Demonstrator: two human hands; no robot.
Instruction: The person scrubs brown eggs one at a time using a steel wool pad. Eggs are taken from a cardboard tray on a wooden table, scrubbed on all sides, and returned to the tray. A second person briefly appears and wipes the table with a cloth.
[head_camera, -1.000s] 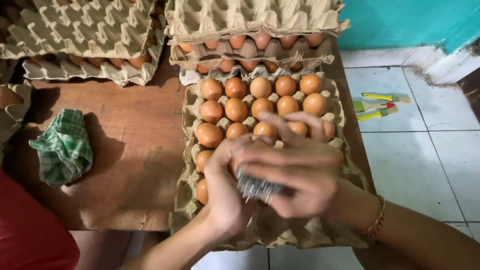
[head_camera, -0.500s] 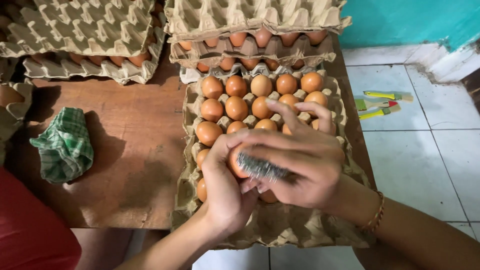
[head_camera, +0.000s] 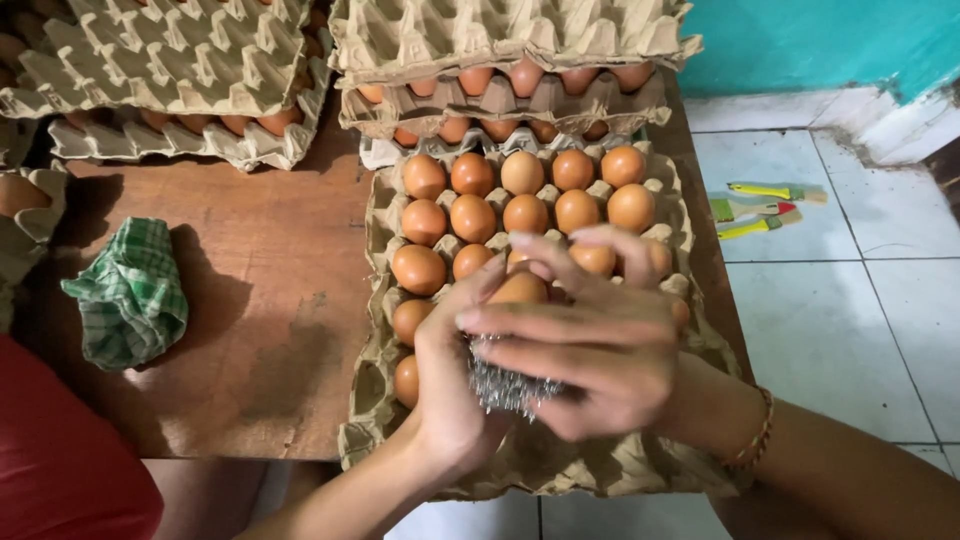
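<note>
both hands met over the near part of the egg tray; more eggs lay beyond them, stacked trays behind, a folded cloth to their left.

You're over a worn brown wooden table; right of it, white tiled floor meets a teal painted wall.

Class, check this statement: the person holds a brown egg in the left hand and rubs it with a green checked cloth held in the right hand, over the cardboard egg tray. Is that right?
Not quite. The head view shows the right hand rubbing the brown egg with a silvery metal scourer, not the green checked cloth, which lies on the wooden table. The left hand does hold the egg over the cardboard egg tray.
</note>
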